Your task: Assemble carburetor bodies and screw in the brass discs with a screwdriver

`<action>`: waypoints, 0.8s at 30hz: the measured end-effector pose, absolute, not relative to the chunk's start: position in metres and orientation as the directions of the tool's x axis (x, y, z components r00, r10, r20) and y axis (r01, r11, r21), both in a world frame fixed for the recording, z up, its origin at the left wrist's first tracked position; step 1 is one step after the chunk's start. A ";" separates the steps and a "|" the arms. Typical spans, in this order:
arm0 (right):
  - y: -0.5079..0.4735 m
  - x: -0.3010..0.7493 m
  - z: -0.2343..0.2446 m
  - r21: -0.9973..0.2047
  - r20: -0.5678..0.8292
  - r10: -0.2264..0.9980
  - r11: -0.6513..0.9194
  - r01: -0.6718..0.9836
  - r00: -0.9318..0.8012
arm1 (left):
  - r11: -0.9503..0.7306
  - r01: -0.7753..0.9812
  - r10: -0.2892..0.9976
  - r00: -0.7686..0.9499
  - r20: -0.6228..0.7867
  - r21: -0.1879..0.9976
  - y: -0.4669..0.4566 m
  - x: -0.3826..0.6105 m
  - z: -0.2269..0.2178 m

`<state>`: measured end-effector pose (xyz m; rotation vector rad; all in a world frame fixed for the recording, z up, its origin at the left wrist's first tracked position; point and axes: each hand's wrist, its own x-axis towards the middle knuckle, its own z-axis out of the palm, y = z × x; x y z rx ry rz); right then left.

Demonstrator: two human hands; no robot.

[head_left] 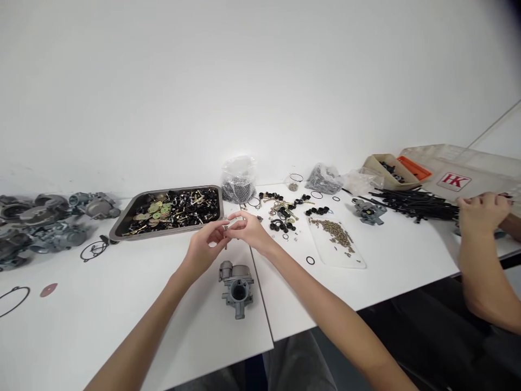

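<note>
You held a thin metal pin (pixel 226 234) upright between both hands' fingertips, above the table; just nearer you lay the grey carburetor body (pixel 236 283) (round bore facing up), untouched, near the table seam.

Both forearms are bare to the lower edge of the view — no sleeves, watch, rings or gloves show. The left hand (pixel 205 247) and right hand (pixel 249 229) are slim, with long fingers. Below the arms — grey trousers over the lap.

One tray (pixel 122 224), three plastic bags (pixel 238 179)
</note>
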<state>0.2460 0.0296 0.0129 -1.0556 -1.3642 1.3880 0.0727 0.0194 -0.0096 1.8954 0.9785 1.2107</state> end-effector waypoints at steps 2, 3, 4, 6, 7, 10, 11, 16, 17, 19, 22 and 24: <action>0.026 0.244 0.012 -0.998 0.015 0.968 -0.001 -0.064 -0.252 | -0.415 0.171 0.888 0.287 0.358 0.893 0.019 0.074 -0.010; 0.024 0.244 0.012 -0.998 0.021 0.965 0.003 -0.069 -0.263 | -0.383 0.142 0.898 0.288 0.332 0.913 0.018 0.074 -0.011; 0.023 0.246 0.014 -0.998 0.028 0.959 0.010 -0.065 -0.280 | -0.355 0.112 0.906 0.286 0.312 0.928 0.018 0.075 -0.010; 0.021 0.257 0.020 -0.999 0.034 0.946 0.033 -0.008 -0.322 | -0.308 0.051 0.922 0.263 0.285 0.950 0.019 0.074 -0.008; 0.021 0.267 0.024 -0.995 0.030 0.945 0.061 0.084 -0.327 | -0.289 0.026 0.930 0.243 0.274 0.957 0.019 0.074 -0.006; 0.025 0.314 0.036 -0.829 0.026 0.978 0.136 0.542 -0.205 | -0.234 -0.027 0.952 0.199 0.234 0.972 0.019 0.073 0.002; 0.028 0.333 0.038 -0.761 0.032 0.991 0.108 0.640 -0.130 | -0.217 -0.038 0.956 0.194 0.220 0.975 0.019 0.072 0.004; 0.046 0.411 0.029 -0.535 0.008 0.994 -0.091 0.840 0.113 | -0.155 -0.068 0.969 0.183 0.165 0.985 0.020 0.070 0.006; 0.050 0.420 0.023 -0.504 -0.002 0.992 -0.108 0.857 0.124 | -0.153 -0.072 0.970 0.182 0.164 0.986 0.021 0.070 0.005; 0.056 0.429 0.012 -0.467 -0.023 0.993 -0.113 0.877 0.116 | -0.153 -0.077 0.970 0.181 0.164 0.985 0.022 0.069 0.003; 0.065 0.430 -0.003 -0.442 -0.031 0.996 -0.086 0.893 0.081 | -0.130 -0.059 0.973 0.187 0.139 0.990 0.025 0.067 -0.001; 0.070 0.430 -0.008 -0.439 -0.034 0.998 -0.067 0.896 0.058 | -0.102 -0.038 0.976 0.191 0.107 0.994 0.027 0.065 -0.003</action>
